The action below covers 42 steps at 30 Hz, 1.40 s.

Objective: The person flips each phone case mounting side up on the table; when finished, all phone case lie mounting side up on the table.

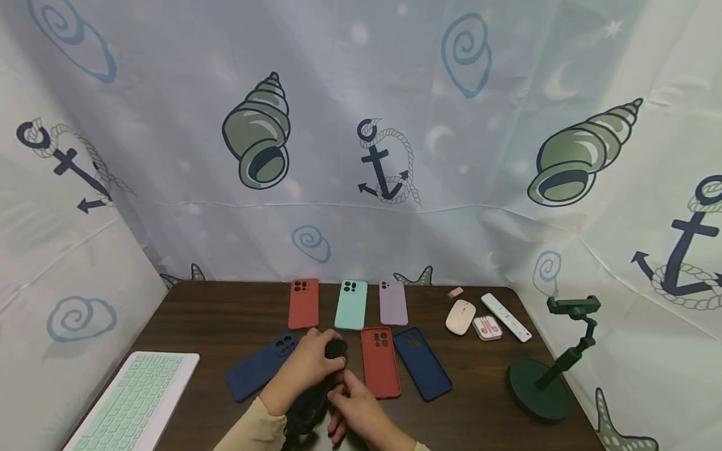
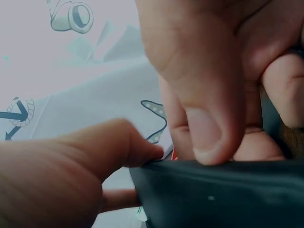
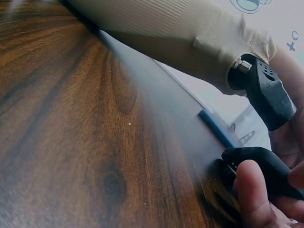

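Observation:
A smooth black object with a rounded end (image 1: 335,349) is between both hands. My left hand (image 1: 307,366) grips its upper part in the head view. With thumb and fingers, my right hand (image 1: 358,401) holds it from the lower right. Close up in the left wrist view, its dark surface (image 2: 223,190) has a thin raised edge, with a thumb pressed on it. In the right wrist view, a thumb (image 3: 251,185) lies against the black object (image 3: 263,161). The hands cover much of it, and I cannot tell its kind.
Red (image 1: 303,304), mint (image 1: 351,305), lilac (image 1: 393,303) and blue (image 1: 423,363) phone cases lie around the hands on the dark wooden table (image 1: 479,401). A keyboard (image 1: 135,401) is left; a mouse (image 1: 460,317), white remote (image 1: 506,317) and green stand (image 1: 541,391) are right.

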Each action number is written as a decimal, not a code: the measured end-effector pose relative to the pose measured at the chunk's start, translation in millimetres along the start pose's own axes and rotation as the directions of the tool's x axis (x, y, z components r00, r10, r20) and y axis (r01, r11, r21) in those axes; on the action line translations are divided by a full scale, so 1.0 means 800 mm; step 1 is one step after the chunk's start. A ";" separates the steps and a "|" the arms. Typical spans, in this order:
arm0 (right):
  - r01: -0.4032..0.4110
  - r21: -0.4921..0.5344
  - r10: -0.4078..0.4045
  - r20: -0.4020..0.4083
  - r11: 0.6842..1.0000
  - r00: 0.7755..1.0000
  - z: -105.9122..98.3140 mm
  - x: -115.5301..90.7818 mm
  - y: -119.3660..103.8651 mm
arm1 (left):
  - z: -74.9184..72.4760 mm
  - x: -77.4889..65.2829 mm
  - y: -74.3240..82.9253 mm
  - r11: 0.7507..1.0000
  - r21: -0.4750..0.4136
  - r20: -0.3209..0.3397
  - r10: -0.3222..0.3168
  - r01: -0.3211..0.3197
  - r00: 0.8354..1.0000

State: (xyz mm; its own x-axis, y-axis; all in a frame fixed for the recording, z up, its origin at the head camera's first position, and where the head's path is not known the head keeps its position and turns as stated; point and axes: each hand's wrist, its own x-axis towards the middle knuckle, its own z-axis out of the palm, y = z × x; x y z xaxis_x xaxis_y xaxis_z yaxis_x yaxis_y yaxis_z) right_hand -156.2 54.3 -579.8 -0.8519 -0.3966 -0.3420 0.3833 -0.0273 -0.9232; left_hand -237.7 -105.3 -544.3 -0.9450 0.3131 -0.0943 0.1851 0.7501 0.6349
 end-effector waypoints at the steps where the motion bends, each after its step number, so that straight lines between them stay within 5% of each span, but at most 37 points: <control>1: 0.000 -0.006 0.000 0.009 1.000 1.000 0.000 0.000 0.000 | 0.000 0.001 0.000 1.000 -0.013 -0.013 -0.015 0.015 1.000; 11: 0.077 0.002 -0.077 0.089 0.997 0.993 0.001 -0.001 0.000 | -0.001 0.004 -0.006 0.981 -0.163 -0.121 -0.128 0.107 0.984; 21: 0.222 -0.249 -0.247 -0.074 0.943 0.966 -0.003 -0.004 -0.007 | -0.003 0.008 -0.008 0.970 -0.226 -0.100 -0.119 0.094 0.988; 32: 0.222 -0.385 -0.258 -0.044 0.896 0.965 -0.007 -0.002 -0.006 | -0.011 0.007 -0.012 0.954 -0.295 -0.075 -0.085 0.060 0.994; 37: 0.294 -0.509 -0.342 -0.001 0.809 0.940 -0.011 0.000 -0.010 | -0.017 0.007 -0.011 0.960 -0.273 -0.088 -0.092 0.065 0.992; 42: 0.391 -0.628 -0.445 0.080 0.672 0.892 -0.019 0.001 -0.013 | -0.021 0.005 -0.011 0.940 -0.331 -0.084 -0.120 0.085 0.989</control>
State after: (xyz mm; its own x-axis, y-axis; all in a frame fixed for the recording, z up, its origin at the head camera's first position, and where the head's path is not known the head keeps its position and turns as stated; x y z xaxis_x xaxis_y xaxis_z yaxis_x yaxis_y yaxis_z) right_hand -166.1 68.1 -573.4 -0.9019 -0.4151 0.1193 -0.2998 0.4028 -0.8648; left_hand -247.6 -120.5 -537.0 -0.9797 0.1710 -0.1046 0.0040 0.5386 0.8426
